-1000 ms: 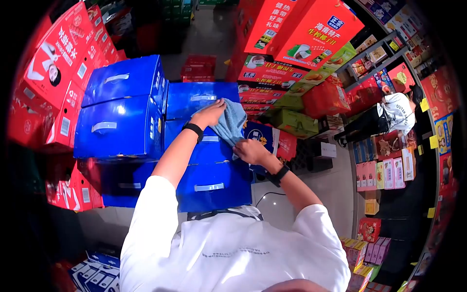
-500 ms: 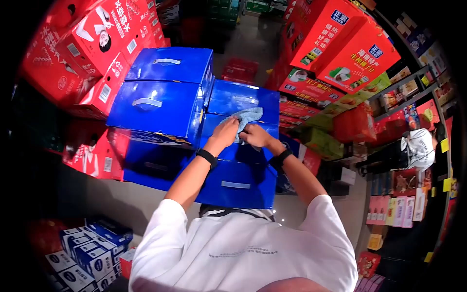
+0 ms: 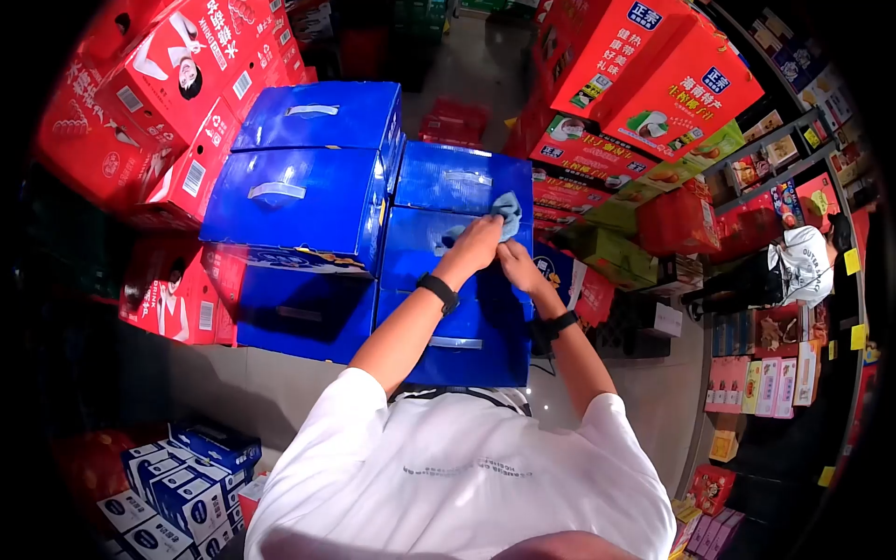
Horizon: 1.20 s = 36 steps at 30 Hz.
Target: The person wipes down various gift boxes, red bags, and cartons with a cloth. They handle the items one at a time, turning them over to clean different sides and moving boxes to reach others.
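A light blue-grey cloth (image 3: 507, 215) is bunched over the right part of the blue cartons, with another fold of it showing left of my left hand (image 3: 476, 243). The fingers of my left hand are wrapped round the cloth. Close beside it, my right hand (image 3: 521, 267) is closed at the cloth's lower edge, its fingertips partly hidden. Under both hands lies a blue carton (image 3: 411, 245) with a shiny top. Behind it is another blue carton (image 3: 429, 179) with a pale carry handle.
Taller blue cartons (image 3: 308, 173) stand at the left, against stacked red drink boxes (image 3: 112, 159). Red coconut-drink boxes (image 3: 672, 103) rise at the right. A person in a white shirt (image 3: 805, 266) is by the shelves. White-and-blue packs (image 3: 191, 495) sit at lower left.
My left hand has moved right and slightly up with the cloth, which is now more bunched. My right hand has shifted a little to the right. The view has moved slightly.
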Tool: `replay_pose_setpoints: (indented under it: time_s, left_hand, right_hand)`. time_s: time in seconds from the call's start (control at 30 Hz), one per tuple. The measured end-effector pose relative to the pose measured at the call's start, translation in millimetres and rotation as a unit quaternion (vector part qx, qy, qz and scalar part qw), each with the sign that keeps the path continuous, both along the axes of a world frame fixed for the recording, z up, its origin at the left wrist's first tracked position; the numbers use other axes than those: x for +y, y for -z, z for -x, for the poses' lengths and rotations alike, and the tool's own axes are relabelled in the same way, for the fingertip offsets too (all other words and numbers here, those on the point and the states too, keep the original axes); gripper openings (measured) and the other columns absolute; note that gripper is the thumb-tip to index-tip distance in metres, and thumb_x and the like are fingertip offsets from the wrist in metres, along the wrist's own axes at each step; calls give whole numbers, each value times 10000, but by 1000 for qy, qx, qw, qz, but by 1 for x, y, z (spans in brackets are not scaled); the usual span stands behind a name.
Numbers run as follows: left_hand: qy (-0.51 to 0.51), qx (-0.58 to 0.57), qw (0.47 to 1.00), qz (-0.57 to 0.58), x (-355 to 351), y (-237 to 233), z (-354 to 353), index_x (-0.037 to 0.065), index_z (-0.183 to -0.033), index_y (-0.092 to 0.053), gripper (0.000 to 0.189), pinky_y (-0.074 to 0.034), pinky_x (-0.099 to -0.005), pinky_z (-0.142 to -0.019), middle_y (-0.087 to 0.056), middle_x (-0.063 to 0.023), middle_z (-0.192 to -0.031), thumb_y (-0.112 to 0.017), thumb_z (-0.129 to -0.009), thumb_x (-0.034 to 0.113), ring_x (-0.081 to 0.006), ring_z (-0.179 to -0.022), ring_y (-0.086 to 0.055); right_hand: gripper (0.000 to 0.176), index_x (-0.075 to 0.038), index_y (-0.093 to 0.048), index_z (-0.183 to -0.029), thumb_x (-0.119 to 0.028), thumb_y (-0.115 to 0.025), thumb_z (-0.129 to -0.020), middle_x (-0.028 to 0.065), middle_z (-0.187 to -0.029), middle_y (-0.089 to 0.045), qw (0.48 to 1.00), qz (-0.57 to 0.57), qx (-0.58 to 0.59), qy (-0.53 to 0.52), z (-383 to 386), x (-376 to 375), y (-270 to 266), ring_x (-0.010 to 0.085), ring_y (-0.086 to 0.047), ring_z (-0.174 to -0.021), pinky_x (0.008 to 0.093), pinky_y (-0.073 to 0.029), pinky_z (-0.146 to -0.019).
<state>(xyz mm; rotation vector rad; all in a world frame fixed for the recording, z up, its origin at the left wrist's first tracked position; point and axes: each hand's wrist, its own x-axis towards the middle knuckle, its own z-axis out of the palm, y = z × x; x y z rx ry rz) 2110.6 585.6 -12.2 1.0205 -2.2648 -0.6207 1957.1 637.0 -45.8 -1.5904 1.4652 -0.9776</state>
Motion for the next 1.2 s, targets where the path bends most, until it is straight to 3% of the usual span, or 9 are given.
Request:
replay_pose_setpoints:
  time_s: [0.13, 0.2, 0.37, 0.53, 0.67, 0.83, 0.93, 1.03, 1.2]
  left_hand:
    - [19, -3, 1000, -5, 33, -15, -16, -47, -1169, -561, 353, -491, -511, -897, -605, -293, -1121, -550, -816, -47, -469, -1075, -569]
    - [31, -29, 998, -55, 69, -13, -45, -40, -1121, -563, 319, -505, -509, -848, -612, -272, -1036, -555, -803, -61, -457, -997, -598]
    - [-43, -65, 993, -90, 134, -7, -110, -35, -1128, -540, 313, -504, -495, -830, -604, -258, -1046, -561, -816, -38, -436, -991, -601]
    - [-158, -82, 968, -177, 210, -28, -182, -56, -1113, -515, 279, -515, -512, -845, -590, -245, -1041, -520, -835, -74, -437, -1007, -609]
    - [-267, -69, 929, -247, 259, -28, -215, -82, -1183, -520, 347, -493, -539, -845, -562, -299, -1142, -500, -836, -89, -500, -991, -572]
    - [-270, -69, 946, -166, 270, -13, -210, -64, -1113, -587, 363, -508, -481, -869, -577, -217, -1172, -637, -753, -69, -425, -1091, -562]
    - [-235, -57, 964, -109, 266, -5, -178, -143, -1177, -567, 415, -520, -442, -951, -521, -286, -1330, -587, -768, -77, -427, -1257, -509]
    - [-143, -75, 986, -47, 263, 12, -137, -221, -1088, -587, 346, -521, -413, -975, -464, -367, -1372, -550, -765, -104, -448, -1312, -471]
    - [11, -169, 985, 9, 270, 13, -76, -174, -1022, -638, 314, -431, -445, -1087, -498, -336, -1367, -539, -846, 66, -416, -1377, -421]
  right_hand:
    - [259, 74, -582, -974, -178, -529, -942, 272, -921, -631, 990, -52, 121, -54, 3, 35, -21, 434, -606, -916, 449, -472, -819]
    - [257, 41, -597, -1072, -149, -585, -900, 281, -1033, -628, 965, 28, 186, -181, -16, 76, -42, 457, -599, -989, 464, -482, -883]
    - [313, -29, -591, -1112, -187, -667, -852, 194, -1082, -609, 922, 79, 299, -233, -76, 122, -71, 385, -596, -1027, 468, -460, -947]
    - [457, 0, -613, -1179, -223, -708, -792, 197, -1334, -536, 832, 205, 400, -325, -147, 127, -78, 353, -443, -1339, 573, -331, -1103]
    - [379, 43, -680, -1116, -179, -624, -814, 211, -1482, -449, 731, 342, 351, -475, -197, 121, -81, 333, -354, -1437, 484, -322, -1142]
    - [237, -5, -763, -886, -118, -673, -697, 180, -1215, -594, 781, 284, 286, -478, -204, 129, -74, 319, -541, -1200, 398, -443, -1039]
    - [294, 55, -731, -944, -68, -662, -687, 186, -1191, -611, 801, 261, 316, -436, -166, 138, -73, 322, -567, -1181, 377, -471, -1029]
    - [207, 57, -735, -816, -78, -649, -685, 193, -1309, -576, 805, 226, 374, -402, -116, 155, -77, 326, -548, -1256, 382, -474, -1038]
    - [139, 41, -725, -700, -79, -655, -680, 210, -1300, -586, 846, 163, 385, -331, -42, 207, -65, 328, -557, -1250, 385, -474, -1033]
